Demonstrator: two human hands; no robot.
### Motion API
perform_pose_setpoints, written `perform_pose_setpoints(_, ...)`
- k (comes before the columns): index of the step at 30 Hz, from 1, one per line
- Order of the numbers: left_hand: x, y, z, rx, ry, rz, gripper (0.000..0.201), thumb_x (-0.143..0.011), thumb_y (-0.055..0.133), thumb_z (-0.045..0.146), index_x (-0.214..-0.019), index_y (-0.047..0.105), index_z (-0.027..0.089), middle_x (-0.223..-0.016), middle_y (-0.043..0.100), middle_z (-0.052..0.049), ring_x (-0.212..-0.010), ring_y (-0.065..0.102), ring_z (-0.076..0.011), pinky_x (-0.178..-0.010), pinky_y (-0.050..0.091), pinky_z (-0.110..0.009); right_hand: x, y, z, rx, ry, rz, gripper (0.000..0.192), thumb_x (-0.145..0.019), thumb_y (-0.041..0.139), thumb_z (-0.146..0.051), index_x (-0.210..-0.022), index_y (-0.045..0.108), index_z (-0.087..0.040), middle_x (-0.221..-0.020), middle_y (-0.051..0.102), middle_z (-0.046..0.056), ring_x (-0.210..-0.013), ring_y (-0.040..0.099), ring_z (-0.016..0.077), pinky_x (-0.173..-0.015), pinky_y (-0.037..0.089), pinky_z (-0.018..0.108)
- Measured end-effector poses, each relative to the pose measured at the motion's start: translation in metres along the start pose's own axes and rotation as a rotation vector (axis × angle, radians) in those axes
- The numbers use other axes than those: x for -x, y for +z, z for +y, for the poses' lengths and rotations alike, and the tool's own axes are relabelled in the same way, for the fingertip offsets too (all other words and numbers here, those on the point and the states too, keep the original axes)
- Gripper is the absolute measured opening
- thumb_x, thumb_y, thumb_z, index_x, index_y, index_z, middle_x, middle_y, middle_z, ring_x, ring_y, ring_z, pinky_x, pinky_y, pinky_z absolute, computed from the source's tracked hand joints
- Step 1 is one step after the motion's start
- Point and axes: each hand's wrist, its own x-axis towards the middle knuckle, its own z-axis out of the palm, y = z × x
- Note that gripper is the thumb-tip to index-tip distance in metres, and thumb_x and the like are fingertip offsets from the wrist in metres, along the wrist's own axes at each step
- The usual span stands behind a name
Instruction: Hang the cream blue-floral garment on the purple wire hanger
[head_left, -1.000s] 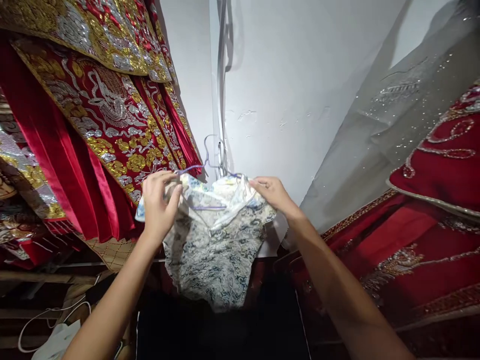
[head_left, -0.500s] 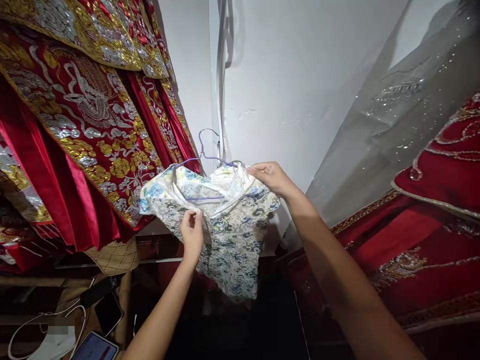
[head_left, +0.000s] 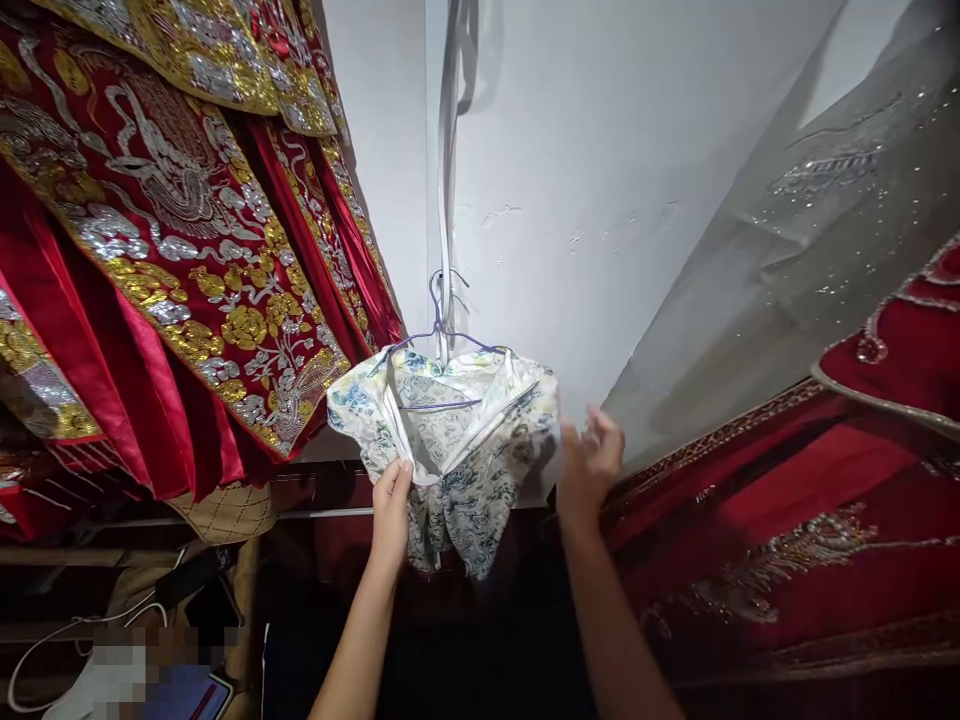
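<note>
A floral short-sleeved blouse (head_left: 480,500) in white, blue and yellow hangs on a thin purple wire hanger (head_left: 438,328). My left hand (head_left: 391,505) pinches the left side of its open neckline, near the bottom of the V. To the right of the blouse, my right hand (head_left: 589,465) is apart from the cloth, fingers spread and smeared a little by motion. The hanger's shoulders sit inside the garment, and its lower bar shows through the neck opening. Its hook lies in front of a pale strap or cord (head_left: 448,150); whether it hangs from that I cannot tell.
Red garments with gold and silver embroidery (head_left: 187,230) hang at the left. A sheer sparkling grey fabric (head_left: 817,220) and a red beaded garment (head_left: 795,480) are on the right. Behind stands a white wall (head_left: 570,150). A phone (head_left: 199,695) and white cable (head_left: 45,635) lie at lower left.
My right hand has let go of the blouse's right shoulder and moved down and right. The blouse and hanger sit slightly lower and further right. My left hand still holds the neckline.
</note>
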Motion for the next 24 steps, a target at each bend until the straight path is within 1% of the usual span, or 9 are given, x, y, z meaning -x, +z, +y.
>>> perform_pose_setpoints(1, 0.004, -0.002, -0.001, 0.02, -0.023, -0.009, 0.035, -0.079, 0.071, 0.05, -0.076, 0.062, 0.016, -0.072, 0.055, -0.001, -0.071, 0.051, -0.015, -0.072, 0.042, -0.024, 0.024, -0.003, 0.007, -0.009, 0.097, 0.019, 0.04, -0.083, 0.067, -0.044, -0.117, 0.063, -0.023, -0.121, 0.062, 0.01, -0.107, 0.06, 0.0261, -0.093, 0.047, 0.04)
perform_pose_setpoints(2, 0.009, -0.003, -0.001, 0.04, -0.043, -0.024, 0.033, -0.08, 0.072, 0.048, -0.079, 0.065, 0.016, -0.073, 0.057, -0.001, -0.072, 0.053, -0.0155, -0.073, 0.043, -0.024, 0.049, -0.005, 0.013, -0.056, 0.216, -0.064, 0.032, -0.084, 0.066, -0.045, -0.109, 0.064, -0.024, -0.11, 0.066, 0.008, -0.1, 0.062, 0.0252, -0.089, 0.049, 0.038)
perform_pose_setpoints(4, 0.019, -0.003, 0.004, 0.073, -0.07, -0.063, 0.029, -0.08, 0.072, 0.045, -0.084, 0.068, 0.016, -0.074, 0.06, -0.002, -0.074, 0.055, -0.0158, -0.074, 0.044, -0.024, 0.092, -0.004, 0.019, -0.158, 0.405, -0.392, 0.032, -0.088, 0.059, -0.051, -0.088, 0.066, -0.021, -0.083, 0.068, 0.007, -0.076, 0.063, 0.0234, -0.069, 0.05, 0.036)
perform_pose_setpoints(6, 0.029, -0.001, 0.013, 0.082, -0.083, -0.111, 0.028, -0.082, 0.071, 0.042, -0.089, 0.07, 0.015, -0.076, 0.062, -0.002, -0.074, 0.057, -0.016, -0.075, 0.045, -0.025, 0.121, 0.003, 0.016, -0.263, 0.514, -0.718, 0.041, -0.091, 0.053, -0.057, -0.081, 0.065, -0.018, -0.071, 0.066, 0.007, -0.063, 0.061, 0.0207, -0.059, 0.047, 0.032)
perform_pose_setpoints(9, 0.039, 0.004, 0.028, 0.071, -0.088, -0.186, 0.029, -0.085, 0.068, 0.042, -0.09, 0.07, 0.014, -0.074, 0.063, -0.003, -0.072, 0.058, -0.0171, -0.074, 0.047, -0.027, 0.133, 0.016, 0.001, -0.362, 0.586, -1.0, 0.046, -0.093, 0.049, -0.061, -0.079, 0.061, -0.018, -0.065, 0.064, 0.004, -0.059, 0.058, 0.0173, -0.056, 0.042, 0.029)
perform_pose_setpoints(15, 0.039, -0.003, 0.041, 0.008, -0.043, -0.237, 0.028, -0.091, 0.061, 0.042, -0.087, 0.068, 0.016, -0.073, 0.061, -0.002, -0.071, 0.055, -0.0159, -0.07, 0.044, -0.025, 0.122, 0.017, -0.026, -0.471, 0.595, -1.168, 0.036, -0.093, 0.054, -0.052, -0.077, 0.056, -0.02, -0.066, 0.06, 0.001, -0.058, 0.051, 0.0139, -0.055, 0.037, 0.026)
perform_pose_setpoints(20, 0.04, -0.004, 0.038, -0.104, -0.032, -0.29, 0.03, -0.092, 0.059, 0.043, -0.083, 0.067, 0.016, -0.07, 0.057, -0.002, -0.071, 0.052, -0.0161, -0.07, 0.043, -0.025, 0.121, 0.005, -0.034, -0.444, 0.535, -1.094, 0.032, -0.096, 0.051, -0.046, -0.077, 0.055, -0.02, -0.065, 0.057, -0.001, -0.058, 0.05, 0.0131, -0.057, 0.037, 0.026)
perform_pose_setpoints(22, 0.043, 0.003, 0.043, -0.141, 0.012, -0.214, 0.027, -0.091, 0.062, 0.041, -0.083, 0.067, 0.017, -0.071, 0.055, -0.001, -0.071, 0.051, -0.0155, -0.07, 0.043, -0.025, 0.117, 0.002, -0.035, -0.398, 0.501, -1.039, 0.031, -0.095, 0.051, -0.043, -0.074, 0.056, -0.02, -0.061, 0.054, -0.001, -0.056, 0.048, 0.0129, -0.056, 0.036, 0.026)
perform_pose_setpoints(24, 0.049, 0.016, 0.059, -0.151, 0.118, -0.03, 0.019, -0.087, 0.067, 0.037, -0.094, 0.068, 0.019, -0.08, 0.056, -0.002, -0.077, 0.053, -0.0157, -0.074, 0.045, -0.025, 0.11, -0.002, -0.034, -0.335, 0.489, -0.989, 0.03, -0.093, 0.053, -0.038, -0.07, 0.057, -0.019, -0.057, 0.053, -0.001, -0.054, 0.047, 0.0127, -0.054, 0.035, 0.026)
